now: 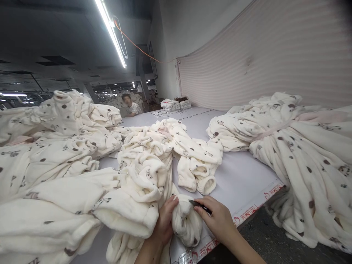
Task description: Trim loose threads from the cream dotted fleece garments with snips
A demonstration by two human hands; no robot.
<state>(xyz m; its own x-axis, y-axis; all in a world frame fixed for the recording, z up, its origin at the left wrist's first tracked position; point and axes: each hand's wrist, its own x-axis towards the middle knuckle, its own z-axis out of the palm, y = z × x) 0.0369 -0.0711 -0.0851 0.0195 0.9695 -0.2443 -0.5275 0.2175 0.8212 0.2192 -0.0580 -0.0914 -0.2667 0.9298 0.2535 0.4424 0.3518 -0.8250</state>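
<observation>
My left hand (165,219) is closed on the edge of a cream fleece garment (188,223), whose bunched, rolled end hangs near the table's front edge. In my right hand (216,219) are small black thread snips (201,206), their pointed tip at the top of that bunched end. Whether the tip touches the cloth I cannot tell. The garment's other folds, printed with brown dots and small figures, run back into a heap (143,161) just beyond my hands. Two cuff-like openings (206,183) lie to the right of that heap.
More cream garments (63,146) are piled at the left. A bundle tied with a pale strip (275,132) hangs over the table edge at right. Folded white stacks (170,105) stand at the far end of the pale table (244,176). A person (132,106) is beyond it.
</observation>
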